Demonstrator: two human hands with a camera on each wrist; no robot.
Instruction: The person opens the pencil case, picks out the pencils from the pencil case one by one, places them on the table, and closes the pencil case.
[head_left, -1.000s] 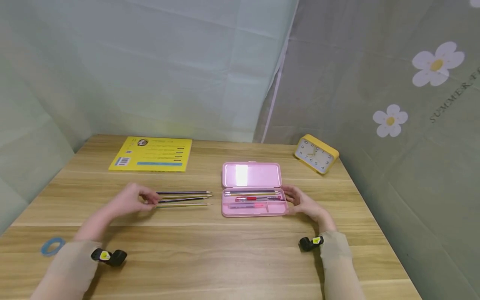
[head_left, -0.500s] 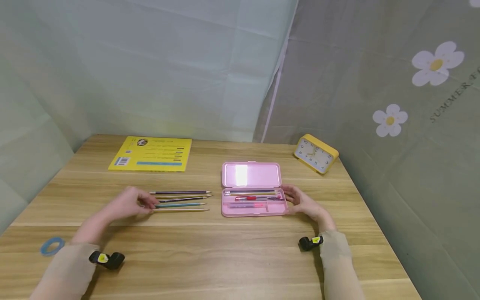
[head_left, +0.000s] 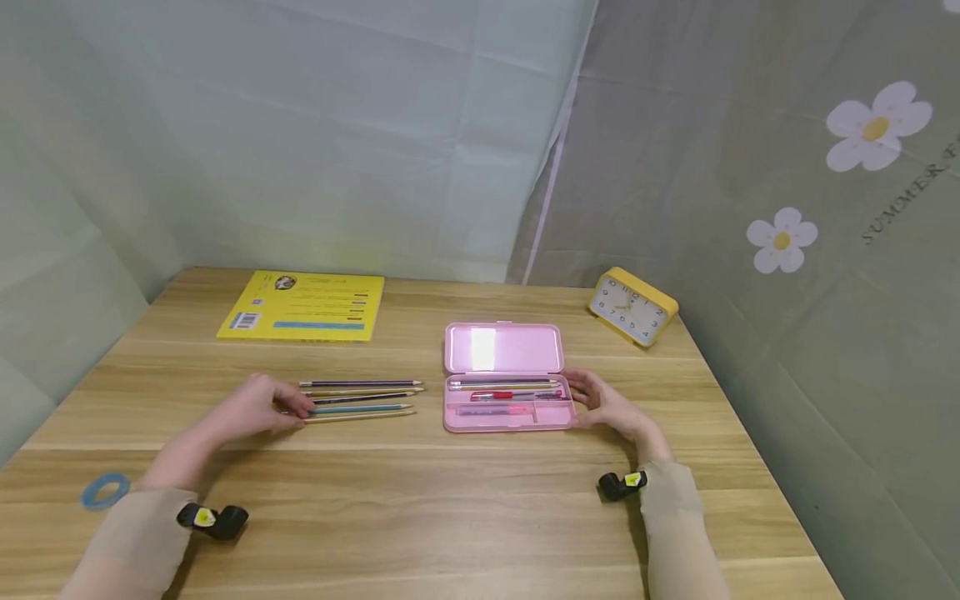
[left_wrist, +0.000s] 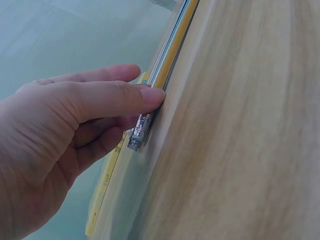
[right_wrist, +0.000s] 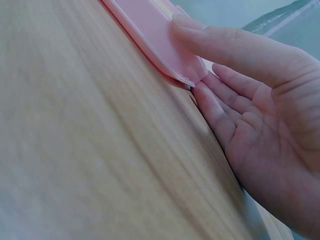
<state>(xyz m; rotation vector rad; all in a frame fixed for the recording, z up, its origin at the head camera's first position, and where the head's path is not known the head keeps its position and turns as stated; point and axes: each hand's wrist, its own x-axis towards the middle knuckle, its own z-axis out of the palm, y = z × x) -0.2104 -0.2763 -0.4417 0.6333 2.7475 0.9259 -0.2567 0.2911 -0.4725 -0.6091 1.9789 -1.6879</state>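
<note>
My left hand [head_left: 258, 407] pinches a yellow pencil [head_left: 360, 417] by its eraser end on the left of the table. In the left wrist view the thumb presses that pencil's shaft above a silver ferrule. Tight beside it lies a teal pencil [head_left: 363, 409], whose rear end the fingers hide. Several dark and gold pencils [head_left: 360, 384] lie just behind, tips pointing right. A pink pencil case [head_left: 553, 414] lies open at the middle, holding pencils, a red pen [head_left: 492, 396] and a pink-tipped clear pen [head_left: 491, 410]. My right hand [head_left: 611, 410] holds the case's right end between thumb and fingers.
Toward the back left lies a yellow book [head_left: 322, 304]. A yellow alarm clock [head_left: 633, 307] stands at the back right. Near the left forearm is a blue ring [head_left: 105, 491], perhaps a tape roll. Curtains [head_left: 360, 150] hang behind the wooden table [head_left: 450, 517].
The left hand lowered the yellow pencil to the near side of the row, uncovering the teal one, then drew it back against the teal pencil. The right hand and case stayed put.
</note>
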